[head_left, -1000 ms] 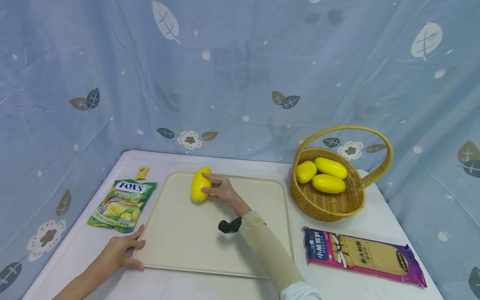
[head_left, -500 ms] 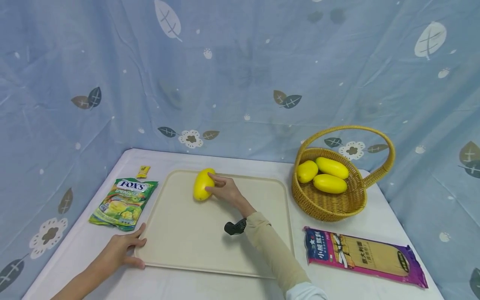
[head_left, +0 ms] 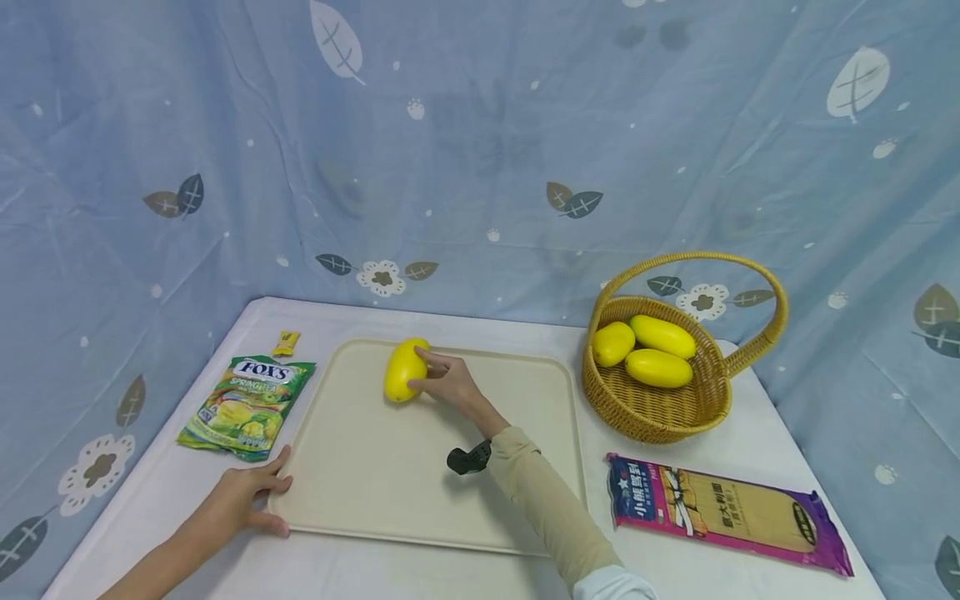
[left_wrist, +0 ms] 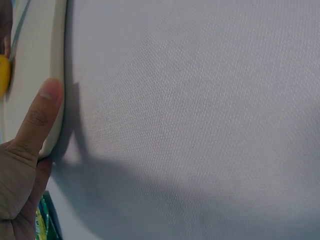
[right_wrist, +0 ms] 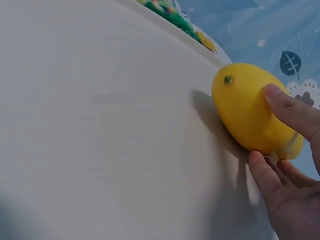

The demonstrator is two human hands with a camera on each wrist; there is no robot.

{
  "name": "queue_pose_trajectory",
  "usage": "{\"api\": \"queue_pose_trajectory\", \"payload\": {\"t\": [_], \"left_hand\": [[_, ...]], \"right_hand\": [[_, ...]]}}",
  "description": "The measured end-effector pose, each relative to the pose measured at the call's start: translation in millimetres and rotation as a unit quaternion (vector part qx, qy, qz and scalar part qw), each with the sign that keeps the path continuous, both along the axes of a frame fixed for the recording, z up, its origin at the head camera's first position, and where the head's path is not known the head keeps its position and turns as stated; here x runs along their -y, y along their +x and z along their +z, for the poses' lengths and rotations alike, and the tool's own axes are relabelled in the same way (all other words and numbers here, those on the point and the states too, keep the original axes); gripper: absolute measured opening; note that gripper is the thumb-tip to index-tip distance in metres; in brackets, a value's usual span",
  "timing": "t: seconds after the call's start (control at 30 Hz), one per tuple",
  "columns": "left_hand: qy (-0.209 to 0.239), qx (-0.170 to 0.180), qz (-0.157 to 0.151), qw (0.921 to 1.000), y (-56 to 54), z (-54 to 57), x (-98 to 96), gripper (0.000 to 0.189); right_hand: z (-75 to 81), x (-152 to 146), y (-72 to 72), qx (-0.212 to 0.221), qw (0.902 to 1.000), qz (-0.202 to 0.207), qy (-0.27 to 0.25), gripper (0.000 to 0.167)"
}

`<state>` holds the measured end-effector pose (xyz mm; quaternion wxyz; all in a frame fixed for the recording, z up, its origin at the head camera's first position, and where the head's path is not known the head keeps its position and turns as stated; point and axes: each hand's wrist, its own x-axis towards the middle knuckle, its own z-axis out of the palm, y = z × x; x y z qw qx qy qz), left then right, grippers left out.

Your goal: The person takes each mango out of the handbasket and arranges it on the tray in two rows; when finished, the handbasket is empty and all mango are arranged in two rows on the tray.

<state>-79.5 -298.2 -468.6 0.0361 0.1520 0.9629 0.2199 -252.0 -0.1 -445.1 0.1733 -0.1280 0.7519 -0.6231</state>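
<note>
A smooth yellow mango (head_left: 405,371) lies near the far left corner of a cream tray (head_left: 375,467). My right hand (head_left: 448,385) holds it from the right. In the right wrist view the thumb presses on top of the mango (right_wrist: 250,107), whose small green stem spot shows, and the fingers (right_wrist: 265,175) reach its lower side. My left hand (head_left: 243,502) grips the tray's near left corner. Seen from the left wrist, its thumb (left_wrist: 42,112) lies against the tray rim (left_wrist: 58,45), with the other fingers partly hidden.
A wicker basket (head_left: 656,421) with a tall handle stands at right, holding three mangoes (head_left: 658,368). In front of it lies a pasta packet (head_left: 727,512). Left of the tray are a green candy bag (head_left: 247,408) and a small yellow wrapped candy (head_left: 286,343).
The mango and right hand have shifted very slightly on the tray, and the right forearm sits a little further right. The left hand stays at the tray corner.
</note>
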Motion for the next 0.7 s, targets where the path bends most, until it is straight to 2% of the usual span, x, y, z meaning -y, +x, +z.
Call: {"api": "queue_pose_trajectory", "payload": {"t": [0.07,0.2,0.47,0.7], "left_hand": [[0.002,0.004,0.001,1.0000,0.0,0.7,0.1,0.072],[0.010,0.005,0.002,0.9999,-0.7,1.5,0.2,0.072],[0.014,0.005,0.000,0.9999,0.0,1.0,-0.5,0.070],[0.013,-0.010,0.002,0.9999,2.0,0.3,-1.6,0.069]], "right_hand": [[5.2,0,3.2,-0.005,1.0000,0.001,0.002,0.057],[-9.3,1,-4.2,-0.025,0.9996,-0.008,-0.006,0.056],[-25.3,5,-11.8,-0.008,0.9998,-0.012,-0.011,0.056],[-25.4,5,-13.3,-0.002,0.9998,-0.012,-0.017,0.055]]}}
